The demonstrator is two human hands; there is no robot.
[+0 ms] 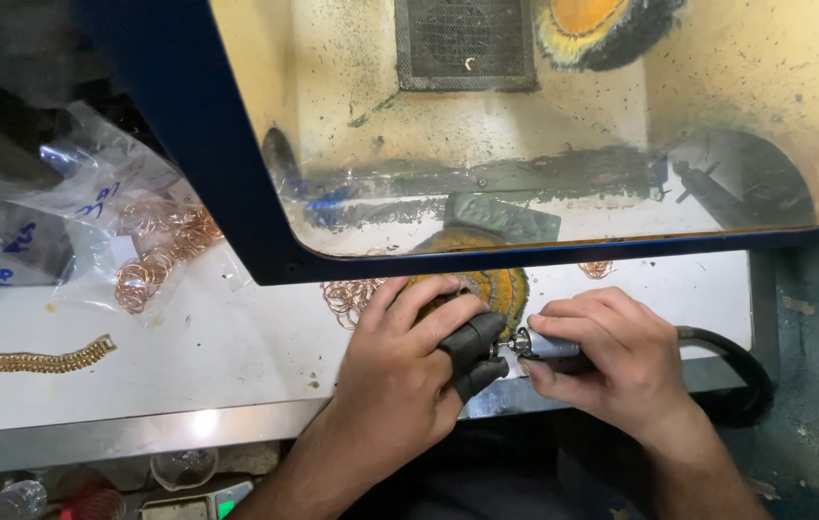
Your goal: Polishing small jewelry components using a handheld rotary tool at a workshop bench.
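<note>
My left hand [408, 361] is closed at the front of the white bench, its thumb and forefinger in black finger guards [474, 351] pinching something too small to make out. My right hand [602, 358] grips a silver rotary handpiece [542, 344], whose tip points left and meets the black-guarded fingertips. A black hose [732, 358] runs from the handpiece off to the right. Behind my left hand lies a yellow buffing wheel [498, 286], and a loose heap of copper-coloured rings [349, 296] sits just left of it.
A blue-framed clear dust shield [236, 183] hangs over the bench, with a vent grille [464, 43] and a yellow buff [588, 24] behind it. Plastic bags of copper rings [154, 255] lie left. A gold chain bracelet [34, 363] rests at far left on the white bench [217, 356].
</note>
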